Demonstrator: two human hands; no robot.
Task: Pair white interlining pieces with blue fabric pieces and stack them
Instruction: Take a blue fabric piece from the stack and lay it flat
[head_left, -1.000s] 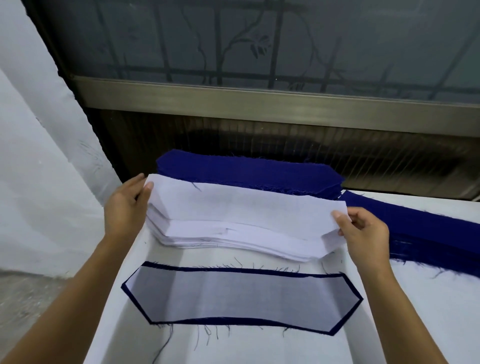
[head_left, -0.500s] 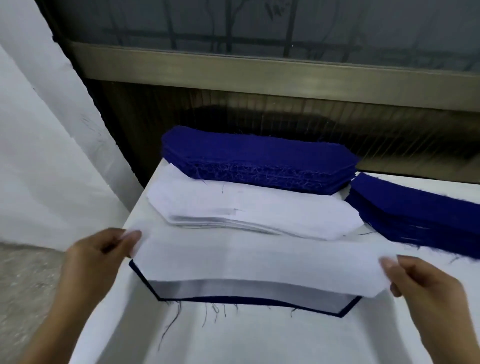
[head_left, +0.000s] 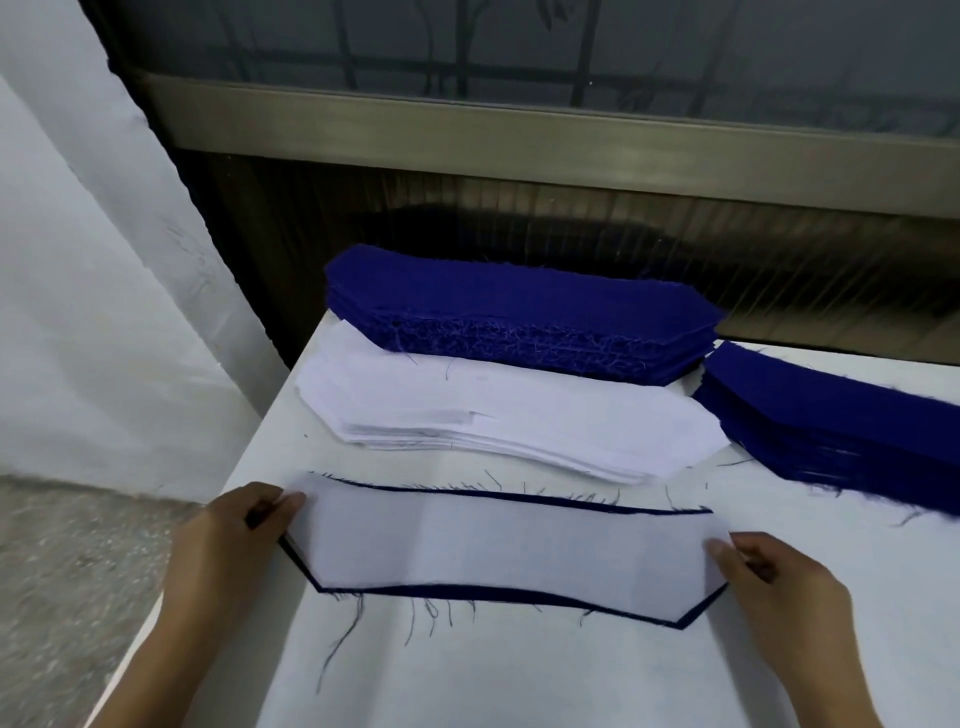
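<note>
A white interlining piece (head_left: 498, 551) lies flat over a blue fabric piece (head_left: 519, 592) near the table's front; only the blue rim shows around it. My left hand (head_left: 234, 540) pinches the interlining's left end and my right hand (head_left: 769, 577) pinches its right end. Behind it sits a stack of white interlining pieces (head_left: 519, 421). A thick stack of blue fabric pieces (head_left: 519, 317) stands at the back, partly on the white stack. Another blue stack (head_left: 841, 421) lies at the right.
The white table (head_left: 519, 675) ends at its left edge beside a grey floor (head_left: 78, 571). A white wall (head_left: 78, 260) stands at the left. A dark window frame and sill (head_left: 519, 135) run behind the table. Loose dark threads lie around the paired piece.
Both hands lifted one interlining sheet off the white stack, carried it toward me and laid it down over the blue piece. The camera tilted down.
</note>
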